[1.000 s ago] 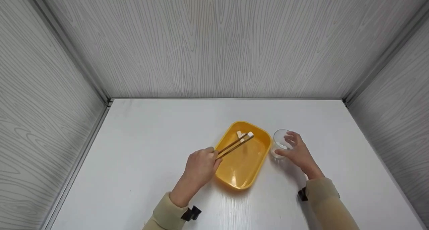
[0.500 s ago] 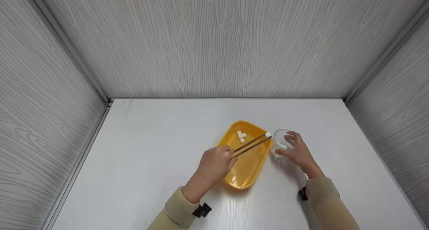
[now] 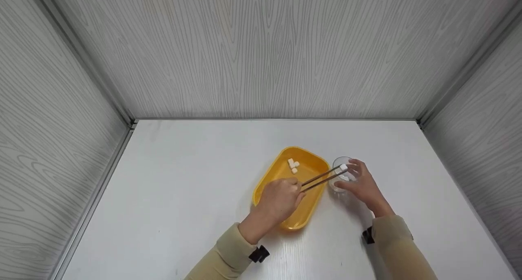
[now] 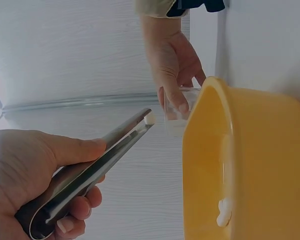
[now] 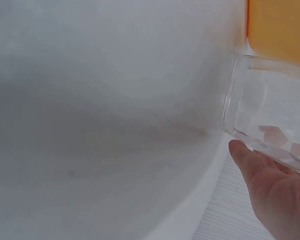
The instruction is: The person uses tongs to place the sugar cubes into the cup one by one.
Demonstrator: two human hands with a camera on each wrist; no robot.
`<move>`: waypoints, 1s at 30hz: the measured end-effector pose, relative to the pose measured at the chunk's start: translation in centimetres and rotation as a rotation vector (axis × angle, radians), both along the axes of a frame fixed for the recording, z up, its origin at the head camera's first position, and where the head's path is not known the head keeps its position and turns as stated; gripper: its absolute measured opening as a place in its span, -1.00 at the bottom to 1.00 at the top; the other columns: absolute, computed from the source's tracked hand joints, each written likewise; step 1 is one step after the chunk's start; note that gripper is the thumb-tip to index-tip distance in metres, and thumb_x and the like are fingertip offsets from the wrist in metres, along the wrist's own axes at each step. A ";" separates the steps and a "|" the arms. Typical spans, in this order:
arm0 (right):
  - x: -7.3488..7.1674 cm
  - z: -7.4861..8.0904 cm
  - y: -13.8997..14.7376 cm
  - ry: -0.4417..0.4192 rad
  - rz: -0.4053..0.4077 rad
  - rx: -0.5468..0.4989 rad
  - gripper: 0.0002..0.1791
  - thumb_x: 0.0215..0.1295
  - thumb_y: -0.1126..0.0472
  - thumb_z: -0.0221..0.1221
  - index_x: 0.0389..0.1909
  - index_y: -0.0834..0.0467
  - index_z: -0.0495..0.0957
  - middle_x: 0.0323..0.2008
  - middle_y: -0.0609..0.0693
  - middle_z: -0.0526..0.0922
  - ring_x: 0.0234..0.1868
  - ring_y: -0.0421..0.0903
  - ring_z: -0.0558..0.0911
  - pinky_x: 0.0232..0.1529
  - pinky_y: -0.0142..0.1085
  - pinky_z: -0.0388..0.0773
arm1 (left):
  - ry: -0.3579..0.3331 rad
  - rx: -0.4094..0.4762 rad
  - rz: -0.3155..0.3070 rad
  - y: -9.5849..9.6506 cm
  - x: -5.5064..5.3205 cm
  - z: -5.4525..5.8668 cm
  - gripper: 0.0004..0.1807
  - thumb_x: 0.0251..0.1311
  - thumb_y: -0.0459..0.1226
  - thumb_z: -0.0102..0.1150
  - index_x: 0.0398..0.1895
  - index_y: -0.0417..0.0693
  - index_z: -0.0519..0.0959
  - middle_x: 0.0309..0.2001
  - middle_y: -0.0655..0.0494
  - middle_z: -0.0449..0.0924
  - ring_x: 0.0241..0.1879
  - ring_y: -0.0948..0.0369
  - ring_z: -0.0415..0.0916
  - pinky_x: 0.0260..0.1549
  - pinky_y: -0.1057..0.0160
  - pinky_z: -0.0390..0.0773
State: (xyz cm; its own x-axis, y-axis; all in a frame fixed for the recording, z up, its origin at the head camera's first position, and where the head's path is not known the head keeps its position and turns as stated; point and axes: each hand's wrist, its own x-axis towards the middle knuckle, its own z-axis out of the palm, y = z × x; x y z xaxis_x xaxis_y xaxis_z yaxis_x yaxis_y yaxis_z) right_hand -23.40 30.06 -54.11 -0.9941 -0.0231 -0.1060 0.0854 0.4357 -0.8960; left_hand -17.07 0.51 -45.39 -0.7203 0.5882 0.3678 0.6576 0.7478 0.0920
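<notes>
In the head view, my left hand (image 3: 281, 198) reaches across the yellow tray (image 3: 313, 157), gripping metal tongs (image 4: 97, 167). A small white cube (image 3: 343, 167) is pinched at their tips, over the mouth of a clear drinking glass (image 3: 338, 187). My right hand (image 3: 363, 186) holds that glass from the right, thumb and fingers curled around its side. Through the glass wall in the right wrist view (image 5: 270, 100) some fingers show. Several more white cubes (image 3: 291, 163) lie together near the far end of the tray.
The glass stands close to the tray's right side on a white table (image 3: 195, 170). Grey wood-patterned panels (image 3: 261, 59) enclose the table at the back and on both sides.
My left hand has moved right with the tongs and cube, from above the tray to above the glass. The right hand and glass have stayed in place.
</notes>
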 end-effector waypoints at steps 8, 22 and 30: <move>0.0 0.0 0.1 0.002 0.008 0.006 0.06 0.07 0.11 0.47 0.46 0.15 -0.01 0.43 0.23 0.16 0.45 0.18 0.15 0.31 0.14 0.18 | -0.004 0.023 0.030 -0.4 -0.2 -0.3 -0.69 0.22 -0.07 0.33 -0.32 -0.18 0.71 -0.45 0.15 0.53 -0.54 0.26 0.46 -0.57 0.39 0.47; 0.1 0.2 0.2 -0.011 -0.001 0.028 0.12 0.00 0.04 0.50 0.47 0.18 -0.01 0.41 0.24 0.20 0.44 0.19 0.16 0.28 0.11 0.25 | -0.066 0.161 0.152 -4.6 -0.2 -0.8 -0.69 0.15 -0.13 0.40 -0.29 -0.24 0.68 -0.43 0.05 0.56 -0.52 0.16 0.54 -0.56 0.22 0.54; 0.0 0.1 0.0 -0.010 -0.008 0.031 0.09 0.03 0.08 0.49 0.46 0.17 0.00 0.42 0.24 0.20 0.44 0.19 0.17 0.29 0.11 0.23 | -0.062 0.158 0.191 -6.3 -0.3 -1.5 -0.69 0.11 -0.15 0.42 -0.36 -0.26 0.66 -0.48 0.04 0.51 -0.55 0.12 0.54 -0.58 0.17 0.55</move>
